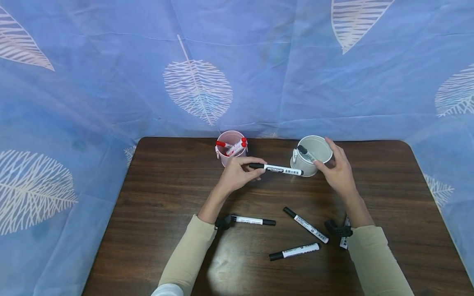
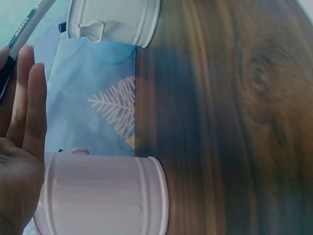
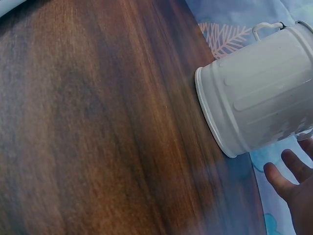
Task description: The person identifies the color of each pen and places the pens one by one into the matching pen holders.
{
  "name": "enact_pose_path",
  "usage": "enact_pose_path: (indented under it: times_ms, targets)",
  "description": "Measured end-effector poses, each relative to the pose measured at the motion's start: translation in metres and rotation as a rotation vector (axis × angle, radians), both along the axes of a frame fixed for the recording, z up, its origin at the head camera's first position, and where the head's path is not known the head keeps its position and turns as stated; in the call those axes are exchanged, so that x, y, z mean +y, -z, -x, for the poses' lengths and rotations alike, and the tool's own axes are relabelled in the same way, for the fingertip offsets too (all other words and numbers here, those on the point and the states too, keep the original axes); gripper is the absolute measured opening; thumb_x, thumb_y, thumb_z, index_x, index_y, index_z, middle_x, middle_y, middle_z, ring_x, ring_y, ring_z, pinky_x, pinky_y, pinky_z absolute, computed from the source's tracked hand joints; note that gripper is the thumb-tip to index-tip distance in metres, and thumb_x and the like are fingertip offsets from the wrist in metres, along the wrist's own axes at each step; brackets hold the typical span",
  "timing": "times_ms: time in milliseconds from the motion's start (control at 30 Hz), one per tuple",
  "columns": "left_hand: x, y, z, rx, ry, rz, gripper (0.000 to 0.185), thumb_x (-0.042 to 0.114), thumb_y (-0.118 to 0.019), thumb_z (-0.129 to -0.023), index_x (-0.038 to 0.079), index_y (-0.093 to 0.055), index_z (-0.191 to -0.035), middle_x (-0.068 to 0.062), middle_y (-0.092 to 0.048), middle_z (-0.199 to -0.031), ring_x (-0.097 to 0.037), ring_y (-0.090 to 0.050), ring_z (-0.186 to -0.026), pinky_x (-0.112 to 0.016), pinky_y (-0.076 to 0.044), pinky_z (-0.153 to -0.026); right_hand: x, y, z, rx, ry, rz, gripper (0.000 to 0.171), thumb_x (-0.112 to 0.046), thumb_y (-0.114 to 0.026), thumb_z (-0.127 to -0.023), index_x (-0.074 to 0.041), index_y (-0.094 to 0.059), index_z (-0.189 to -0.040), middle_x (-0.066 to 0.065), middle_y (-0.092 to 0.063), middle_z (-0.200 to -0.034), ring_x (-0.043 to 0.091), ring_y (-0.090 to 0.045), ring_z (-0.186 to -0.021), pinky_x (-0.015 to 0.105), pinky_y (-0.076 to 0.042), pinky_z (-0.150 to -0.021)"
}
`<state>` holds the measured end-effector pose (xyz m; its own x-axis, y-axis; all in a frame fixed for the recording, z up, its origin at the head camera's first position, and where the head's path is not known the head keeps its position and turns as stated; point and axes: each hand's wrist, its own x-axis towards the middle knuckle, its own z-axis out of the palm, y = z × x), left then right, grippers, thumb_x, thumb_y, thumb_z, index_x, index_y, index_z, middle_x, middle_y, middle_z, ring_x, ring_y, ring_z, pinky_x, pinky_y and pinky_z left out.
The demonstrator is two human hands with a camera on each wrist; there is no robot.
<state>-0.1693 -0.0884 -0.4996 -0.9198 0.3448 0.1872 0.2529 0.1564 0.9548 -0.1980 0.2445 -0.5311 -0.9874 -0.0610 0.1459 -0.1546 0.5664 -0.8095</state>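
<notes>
My left hand (image 1: 238, 173) pinches a black-capped whiteboard marker (image 1: 283, 169) by its cap, level above the table. The marker's far end overlaps the front of a small white bucket (image 1: 322, 149) in the head view. Inside that bucket leans another black-capped marker (image 1: 306, 153). At the bucket's right side is my right hand (image 1: 338, 174), thumb and forefinger spread along the rim. In the right wrist view its other fingers (image 3: 279, 181) stay extended beside the white bucket (image 3: 269, 88). A pink bucket (image 2: 102, 196) stands just beyond my left hand.
Several red-capped markers (image 1: 237, 148) stand in the pink bucket. On the brown table (image 1: 155, 197) lie black-capped markers: one by the left wrist (image 1: 253, 220), two in the middle (image 1: 306, 225) (image 1: 296, 251), and one partly hidden under the right wrist (image 1: 344, 240). A blue leaf-print cloth (image 1: 259, 82) hangs behind.
</notes>
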Motion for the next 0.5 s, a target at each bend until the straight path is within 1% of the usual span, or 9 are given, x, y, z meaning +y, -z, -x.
enact_pose_path:
  times_ms: [67, 133, 200, 333, 500]
  targets:
    - [0.002, -0.002, 0.001, 0.009, -0.003, 0.0, 0.023, 0.014, -0.078, -0.087, 0.012, -0.076, -0.11, -0.004, -0.074, -0.078, -0.026, -0.071, -0.064, -0.03, -0.051, -0.051, 0.0, 0.001, 0.0, 0.002, -0.001, 0.002, 0.082, -0.023, -0.073, -0.092, -0.034, -0.026, -0.158, 0.02, -0.033, -0.152, 0.043, -0.037, -0.135, 0.063, -0.038, -0.102]
    - [0.005, -0.004, 0.003, 0.005, -0.001, -0.004, 0.023, 0.014, -0.078, -0.087, 0.012, -0.076, -0.11, -0.002, -0.073, -0.075, -0.026, -0.07, -0.061, -0.033, -0.054, -0.052, 0.0, 0.001, 0.0, 0.004, -0.003, 0.006, 0.082, -0.022, -0.073, -0.092, -0.033, -0.026, -0.158, 0.02, -0.033, -0.151, 0.043, -0.037, -0.135, 0.063, -0.037, -0.102]
    - [0.007, -0.005, 0.004, -0.01, 0.002, -0.016, 0.023, 0.014, -0.078, -0.087, 0.011, -0.076, -0.11, -0.005, -0.073, -0.074, -0.033, -0.069, -0.061, -0.037, -0.057, -0.055, 0.0, 0.003, 0.0, 0.01, -0.003, 0.01, 0.081, -0.02, -0.074, -0.092, -0.032, -0.027, -0.158, 0.02, -0.034, -0.151, 0.042, -0.037, -0.135, 0.063, -0.037, -0.102]
    - [0.012, -0.008, 0.008, -0.033, -0.004, -0.037, 0.023, 0.013, -0.077, -0.087, 0.009, -0.075, -0.11, -0.008, -0.072, -0.073, -0.04, -0.068, -0.062, -0.036, -0.057, -0.056, 0.0, 0.004, 0.001, 0.017, 0.0, 0.01, 0.081, -0.019, -0.074, -0.091, -0.032, -0.028, -0.157, 0.021, -0.034, -0.15, 0.042, -0.038, -0.135, 0.063, -0.038, -0.102]
    - [0.016, -0.012, 0.012, -0.043, -0.015, -0.033, 0.023, 0.011, -0.077, -0.087, 0.005, -0.075, -0.11, -0.008, -0.072, -0.071, -0.035, -0.069, -0.062, -0.036, -0.058, -0.056, 0.001, 0.003, 0.002, 0.031, -0.011, 0.012, 0.081, -0.019, -0.074, -0.092, -0.031, -0.028, -0.158, 0.021, -0.034, -0.15, 0.044, -0.039, -0.133, 0.064, -0.038, -0.101]
